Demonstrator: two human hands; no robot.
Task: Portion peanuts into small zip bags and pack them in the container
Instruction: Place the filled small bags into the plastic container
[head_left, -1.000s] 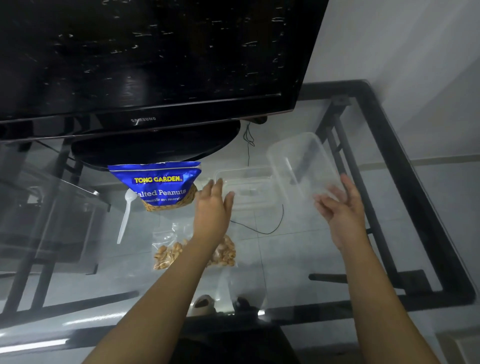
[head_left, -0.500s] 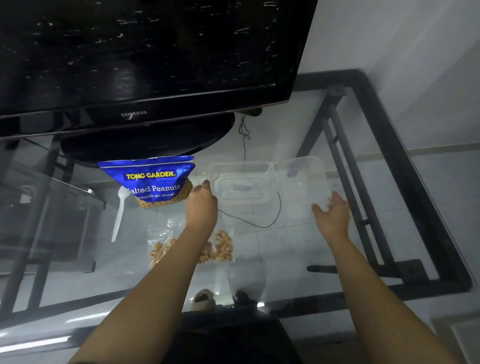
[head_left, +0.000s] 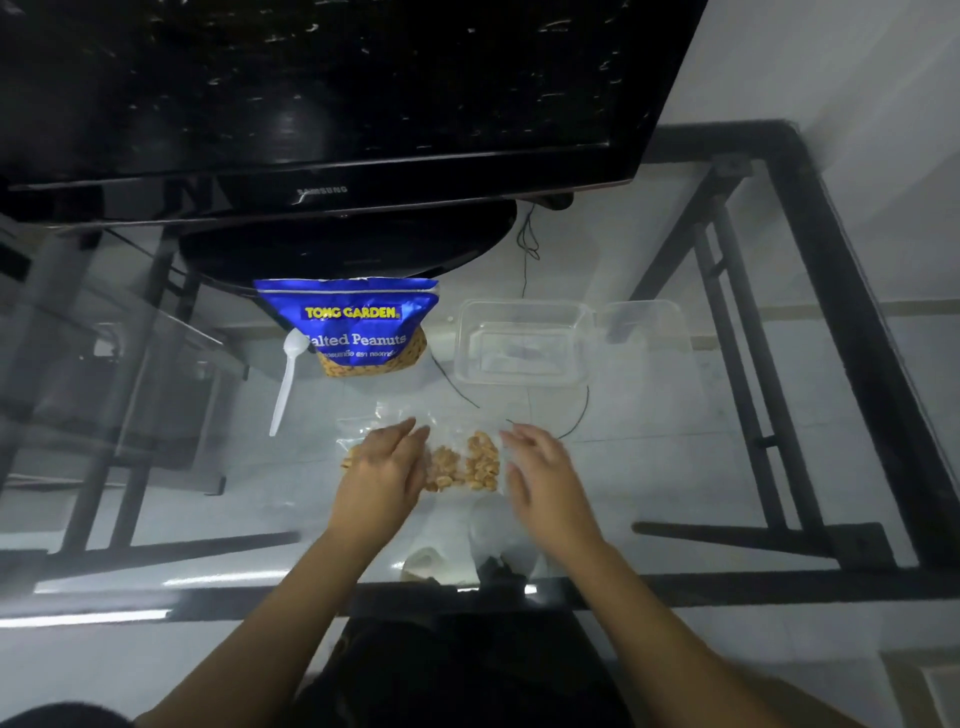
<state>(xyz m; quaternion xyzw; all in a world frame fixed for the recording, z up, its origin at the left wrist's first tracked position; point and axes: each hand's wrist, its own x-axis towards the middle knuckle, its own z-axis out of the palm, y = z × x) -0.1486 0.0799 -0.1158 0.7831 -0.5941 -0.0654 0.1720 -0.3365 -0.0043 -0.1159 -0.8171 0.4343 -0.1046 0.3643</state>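
Clear plastic container (head_left: 519, 343), glossy foil peanut pouch (head_left: 353, 322), smooth glass table (head_left: 675, 467).

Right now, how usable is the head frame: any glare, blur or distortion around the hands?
Head view: dim, bluish light; white glints speckle the TV screen; a bright glare strip runs along the near edge of the glass table; the right hand is motion-blurred at the fingers, the left hand sharper; wide-angle bowing bends the table frame; the clear container reads low-contrast.

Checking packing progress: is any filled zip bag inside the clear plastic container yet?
No, the clear rectangular plastic container has nothing inside.
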